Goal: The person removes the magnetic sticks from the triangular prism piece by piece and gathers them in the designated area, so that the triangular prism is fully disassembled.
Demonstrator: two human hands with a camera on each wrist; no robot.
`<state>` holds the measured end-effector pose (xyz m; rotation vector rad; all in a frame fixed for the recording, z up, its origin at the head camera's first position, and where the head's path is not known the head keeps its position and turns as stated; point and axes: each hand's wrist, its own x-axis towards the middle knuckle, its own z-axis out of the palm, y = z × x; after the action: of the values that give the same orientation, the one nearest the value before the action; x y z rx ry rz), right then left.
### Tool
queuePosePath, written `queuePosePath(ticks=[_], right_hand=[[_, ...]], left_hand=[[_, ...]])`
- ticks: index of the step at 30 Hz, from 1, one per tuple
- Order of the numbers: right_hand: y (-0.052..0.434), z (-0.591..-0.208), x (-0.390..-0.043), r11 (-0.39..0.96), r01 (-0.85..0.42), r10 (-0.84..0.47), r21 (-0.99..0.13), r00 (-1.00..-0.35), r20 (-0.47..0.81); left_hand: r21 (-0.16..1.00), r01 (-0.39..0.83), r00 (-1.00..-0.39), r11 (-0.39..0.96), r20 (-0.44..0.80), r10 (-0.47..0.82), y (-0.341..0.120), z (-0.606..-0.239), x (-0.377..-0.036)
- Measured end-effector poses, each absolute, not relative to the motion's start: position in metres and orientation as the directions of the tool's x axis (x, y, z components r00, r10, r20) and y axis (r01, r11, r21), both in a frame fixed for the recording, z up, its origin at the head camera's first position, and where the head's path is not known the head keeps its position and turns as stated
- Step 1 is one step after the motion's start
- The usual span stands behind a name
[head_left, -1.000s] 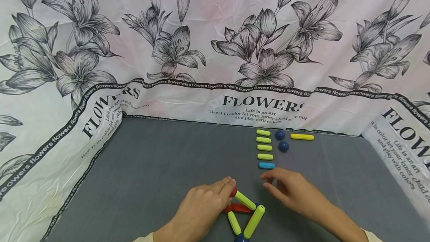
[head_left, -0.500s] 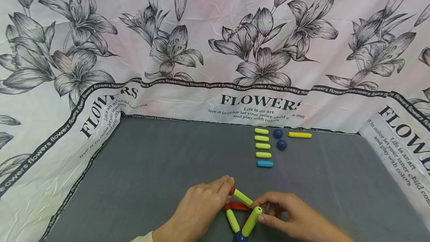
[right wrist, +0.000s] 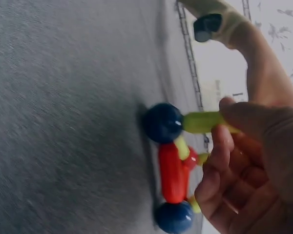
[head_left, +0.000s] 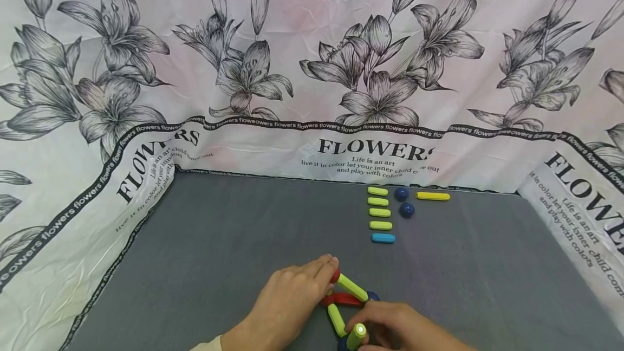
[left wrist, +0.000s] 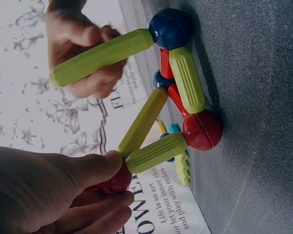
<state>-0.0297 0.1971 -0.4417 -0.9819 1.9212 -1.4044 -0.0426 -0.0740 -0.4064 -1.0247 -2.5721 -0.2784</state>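
Observation:
My left hand (head_left: 292, 299) grips a red ball (left wrist: 118, 181) at the raised top of a magnetic stick-and-ball frame, thumb on one side and fingers on the other. Two yellow-green sticks slope down from that ball: one to a lower red ball (left wrist: 202, 130), the other to a far blue ball (left wrist: 163, 79). Red sticks (right wrist: 172, 173) and a short green stick (left wrist: 187, 80) join the base balls. My right hand (head_left: 402, 324) pinches a long yellow-green magnetic stick (left wrist: 102, 57) between thumb and finger. The stick stands up from the near blue ball (right wrist: 162, 123), touching it.
Several short yellow-green sticks (head_left: 379, 212) lie in a column at the back, with a light-blue stick (head_left: 383, 238) below them. Beside them are two blue balls (head_left: 407, 210) and a yellow stick (head_left: 433, 196). Flower-printed cloth (head_left: 273, 145) borders the grey tabletop (head_left: 234, 232).
My right hand has come from the right to the frame and grasped the long yellow-green stick. That stick's upper end has swung toward me, off the far blue ball. My left hand stays put.

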Motion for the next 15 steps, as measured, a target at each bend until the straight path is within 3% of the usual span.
queuePosePath(ticks=[5,15], right_hand=[[0.193,-0.453,-0.027,0.277,-0.154,-0.798,-0.949,-0.587,-0.138],[0.183,-0.454,-0.022,0.457,-0.274,-0.736,-0.846,-0.651,-0.187]], left_hand=[[0.055,0.698,-0.673,0.714,0.392,0.627,-0.074,-0.407,-0.042],[0.095,0.695,-0.685,0.713,0.389,0.616,-0.074,-0.407,-0.041]])
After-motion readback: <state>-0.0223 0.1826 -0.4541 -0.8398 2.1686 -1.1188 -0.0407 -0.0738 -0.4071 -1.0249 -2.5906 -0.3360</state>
